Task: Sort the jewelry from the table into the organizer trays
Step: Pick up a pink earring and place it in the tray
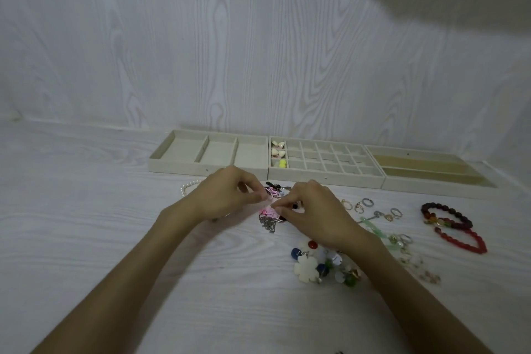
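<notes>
A pale wood-grain table [115,238] is backed by a wall of the same finish, and three cream organizer trays are lined up along its far edge: a three-compartment tray [208,154], a grid tray [326,165] with small earrings already laid in its leftmost cells, and a long-slot tray [431,171] on the right. The left hand [227,195] and the right hand [313,210] are brought together just in front of the trays, fingertips pinched on a small pink piece [268,210] — seemingly to free it from the grey chain [268,223] tangled under it. The piece is glossy, pink and flower-like; finer detail cannot be made out. Rings [367,202], red bead bracelets [454,227] and a heap of mixed beads [321,264] are left unsorted to the right — most of the work appears to remain.
</notes>
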Demonstrator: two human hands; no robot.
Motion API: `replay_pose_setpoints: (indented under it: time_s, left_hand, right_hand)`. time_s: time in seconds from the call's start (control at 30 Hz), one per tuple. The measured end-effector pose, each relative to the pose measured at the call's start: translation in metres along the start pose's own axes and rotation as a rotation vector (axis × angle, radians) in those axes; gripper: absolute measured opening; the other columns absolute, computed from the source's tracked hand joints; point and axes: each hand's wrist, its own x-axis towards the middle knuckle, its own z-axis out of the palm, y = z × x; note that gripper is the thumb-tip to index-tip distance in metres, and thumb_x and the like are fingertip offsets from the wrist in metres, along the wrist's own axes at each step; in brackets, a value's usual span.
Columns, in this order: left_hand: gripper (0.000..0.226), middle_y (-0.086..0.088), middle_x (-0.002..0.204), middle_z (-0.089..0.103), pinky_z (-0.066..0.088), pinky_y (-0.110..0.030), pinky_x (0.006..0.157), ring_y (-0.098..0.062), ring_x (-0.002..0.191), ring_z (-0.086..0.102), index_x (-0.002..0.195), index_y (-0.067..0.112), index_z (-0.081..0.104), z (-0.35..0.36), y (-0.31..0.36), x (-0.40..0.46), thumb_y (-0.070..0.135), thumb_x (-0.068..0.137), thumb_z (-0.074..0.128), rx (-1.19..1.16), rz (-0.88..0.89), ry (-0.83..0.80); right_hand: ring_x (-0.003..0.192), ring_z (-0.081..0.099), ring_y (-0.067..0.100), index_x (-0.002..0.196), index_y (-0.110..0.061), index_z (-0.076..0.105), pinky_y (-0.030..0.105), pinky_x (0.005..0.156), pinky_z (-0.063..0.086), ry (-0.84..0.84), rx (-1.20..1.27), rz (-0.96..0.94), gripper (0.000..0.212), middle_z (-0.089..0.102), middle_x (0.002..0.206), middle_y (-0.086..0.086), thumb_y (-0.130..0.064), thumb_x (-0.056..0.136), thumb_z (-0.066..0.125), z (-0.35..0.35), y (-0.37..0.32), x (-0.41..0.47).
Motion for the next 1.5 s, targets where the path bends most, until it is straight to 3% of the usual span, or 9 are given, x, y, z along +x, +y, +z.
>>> replay_pose_setpoints:
  time_s: [0.1,0.37,0.53,0.93,1.07,1.13,1.2,1.33,1.5]
  left_hand:
    - [0.022,0.003,0.084,0.071,0.057,-0.038,0.069,-0.019,0.072,0.066,0.088,0.041,0.074,-0.004,-0.004,0.000,0.058,0.076,0.065,0.029,-0.001,-0.056]
    - [0.013,0.012,0.087,0.070,0.047,-0.028,0.068,-0.004,0.073,0.057,0.084,0.038,0.075,0.008,-0.005,0.000,0.048,0.078,0.070,0.215,-0.023,-0.001]
    - [0.014,0.007,0.089,0.070,0.050,-0.032,0.076,-0.010,0.082,0.061,0.079,0.036,0.070,0.008,0.000,0.001,0.048,0.082,0.065,0.165,-0.039,-0.018]
    - [0.007,0.006,0.081,0.073,0.052,-0.037,0.072,-0.016,0.076,0.064,0.078,0.040,0.075,0.010,0.001,0.003,0.046,0.077,0.071,0.067,-0.049,-0.006]
    - [0.008,0.011,0.080,0.073,0.051,-0.027,0.074,-0.001,0.074,0.065,0.083,0.026,0.076,0.008,0.008,0.004,0.030,0.084,0.070,-0.146,-0.065,-0.023]
    - [0.012,0.005,0.081,0.074,0.048,-0.027,0.072,-0.006,0.071,0.063,0.081,0.022,0.076,0.006,0.012,0.003,0.031,0.084,0.069,-0.272,-0.104,-0.040]
    - [0.021,-0.005,0.076,0.071,0.042,-0.021,0.061,-0.011,0.061,0.054,0.077,0.019,0.077,0.004,0.017,0.002,0.037,0.084,0.067,-0.354,-0.129,-0.025]
    - [0.028,0.012,0.070,0.070,0.034,-0.003,0.043,0.009,0.050,0.052,0.083,0.021,0.074,-0.002,0.026,-0.001,0.033,0.095,0.052,-0.469,-0.175,-0.047]
    - [0.015,0.018,0.081,0.073,0.041,-0.001,0.062,0.010,0.077,0.063,0.091,0.030,0.076,-0.003,0.023,-0.001,0.037,0.083,0.066,-0.429,-0.124,-0.109]
  right_hand:
    - [0.082,0.048,0.002,0.103,-0.036,0.072,0.016,0.065,0.031,-0.009,-0.007,-0.007,0.019,0.054,0.075,-0.020,-0.039,0.087,0.062,-0.002,0.000,-0.001]
    - [0.088,0.043,0.005,0.106,-0.036,0.071,0.022,0.072,0.031,0.012,-0.041,0.027,0.023,0.063,0.092,-0.013,-0.043,0.087,0.061,-0.002,-0.002,-0.003]
    - [0.081,0.045,0.007,0.101,-0.031,0.073,0.027,0.074,0.036,0.022,-0.037,0.013,0.023,0.051,0.071,-0.019,-0.040,0.092,0.054,-0.002,-0.005,-0.006]
    - [0.080,0.055,0.013,0.089,-0.027,0.075,0.032,0.076,0.045,-0.024,0.016,0.050,0.028,0.064,0.080,-0.003,-0.043,0.092,0.052,-0.006,-0.002,-0.006]
    - [0.081,0.049,0.000,0.101,-0.036,0.072,0.021,0.071,0.036,0.027,0.077,0.042,0.026,0.065,0.086,-0.012,-0.050,0.088,0.054,-0.007,-0.002,-0.009]
    - [0.082,0.048,-0.002,0.104,-0.037,0.071,0.018,0.074,0.032,0.079,0.118,0.051,0.026,0.066,0.087,-0.015,-0.051,0.084,0.060,-0.010,-0.004,-0.009]
    - [0.078,0.051,-0.001,0.096,-0.033,0.074,0.012,0.071,0.031,0.148,0.181,0.054,0.022,0.067,0.081,-0.013,-0.047,0.082,0.065,-0.012,-0.006,-0.009]
    - [0.074,0.056,0.003,0.086,-0.024,0.077,0.017,0.069,0.043,0.195,0.304,0.133,0.012,0.070,0.077,-0.010,-0.030,0.085,0.067,-0.013,-0.006,-0.008]
    - [0.066,0.056,-0.002,0.081,-0.026,0.077,0.020,0.068,0.047,0.187,0.394,0.163,0.018,0.067,0.068,-0.014,-0.039,0.085,0.065,-0.012,0.000,-0.007]
